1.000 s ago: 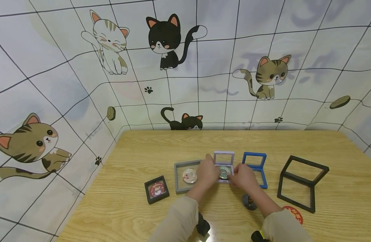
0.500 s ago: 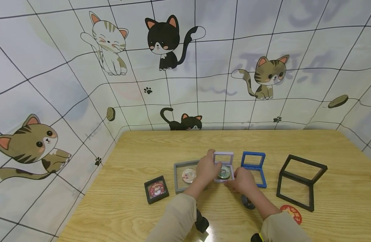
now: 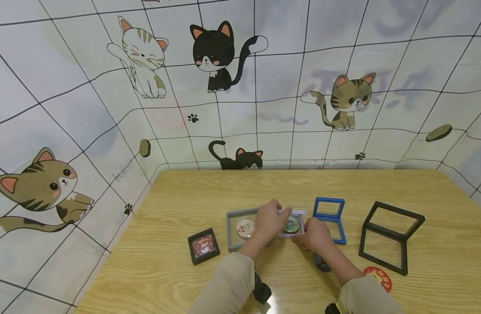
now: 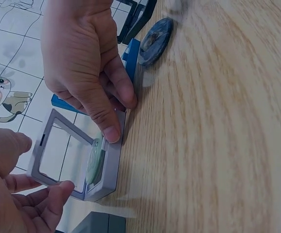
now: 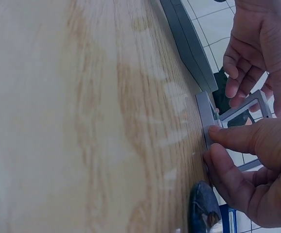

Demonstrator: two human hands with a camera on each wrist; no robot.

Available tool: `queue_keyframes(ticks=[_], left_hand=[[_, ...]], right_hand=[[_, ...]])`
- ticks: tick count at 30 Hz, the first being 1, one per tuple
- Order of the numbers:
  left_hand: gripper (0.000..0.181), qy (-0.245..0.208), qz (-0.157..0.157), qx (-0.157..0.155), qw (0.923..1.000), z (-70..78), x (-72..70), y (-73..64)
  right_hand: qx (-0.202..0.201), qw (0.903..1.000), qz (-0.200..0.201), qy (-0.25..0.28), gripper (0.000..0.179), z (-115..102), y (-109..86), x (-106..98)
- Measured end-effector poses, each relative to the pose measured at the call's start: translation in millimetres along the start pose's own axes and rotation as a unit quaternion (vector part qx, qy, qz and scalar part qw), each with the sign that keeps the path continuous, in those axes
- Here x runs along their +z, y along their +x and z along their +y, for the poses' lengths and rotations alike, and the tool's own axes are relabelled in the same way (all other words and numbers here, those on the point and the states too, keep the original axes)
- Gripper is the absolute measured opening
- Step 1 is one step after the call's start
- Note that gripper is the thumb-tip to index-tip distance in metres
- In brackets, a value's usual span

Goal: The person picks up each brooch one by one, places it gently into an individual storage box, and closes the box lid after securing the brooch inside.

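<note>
A lilac hinged display frame lies in front of me with a round green badge in its base. Its lid leans partly over the base. My left hand holds the lid at its left side, the fingertips at its edge in the left wrist view. At the front right corner, my right hand grips the base, thumb pressed on the rim and the other fingers curled beside it. The right hand partly hides a blue open frame behind it.
Left stand a grey frame with a pale badge and a small black frame with a red badge. A dark badge, a red badge and a large black open frame lie to the right.
The lilac lid has swung from nearly upright down toward the base. My left thumb has come over to the lid's edge, and my right hand has shifted from beside the badge to the front corner.
</note>
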State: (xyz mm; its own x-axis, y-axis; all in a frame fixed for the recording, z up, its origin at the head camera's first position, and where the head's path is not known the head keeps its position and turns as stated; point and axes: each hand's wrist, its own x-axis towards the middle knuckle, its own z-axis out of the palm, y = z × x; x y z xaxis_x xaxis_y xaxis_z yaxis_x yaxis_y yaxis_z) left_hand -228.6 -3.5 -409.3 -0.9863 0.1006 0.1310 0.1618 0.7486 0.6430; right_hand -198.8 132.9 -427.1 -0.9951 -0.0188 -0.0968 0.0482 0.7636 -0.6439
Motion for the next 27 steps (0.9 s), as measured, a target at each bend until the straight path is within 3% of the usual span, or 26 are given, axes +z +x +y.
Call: queue_keyframes(ticks=[5,12,27], left_hand=[[0.027,0.025,-0.031,-0.02,0.999,0.1,0.2,-3.0],[0.027,0.074,-0.071,-0.013,0.9946,0.0,2.0,-5.5],[0.045,0.222,-0.075,0.014,0.9721,4.7,13.3,-11.7]], right_hand=[[-0.001,1.0,0.005,0.002,0.032,-1,0.7,0],[0.003,0.9999,0.0,0.014,0.025,1,0.0,0],[-0.02,0.9997,0.008,0.011,0.021,4,0.5,1]])
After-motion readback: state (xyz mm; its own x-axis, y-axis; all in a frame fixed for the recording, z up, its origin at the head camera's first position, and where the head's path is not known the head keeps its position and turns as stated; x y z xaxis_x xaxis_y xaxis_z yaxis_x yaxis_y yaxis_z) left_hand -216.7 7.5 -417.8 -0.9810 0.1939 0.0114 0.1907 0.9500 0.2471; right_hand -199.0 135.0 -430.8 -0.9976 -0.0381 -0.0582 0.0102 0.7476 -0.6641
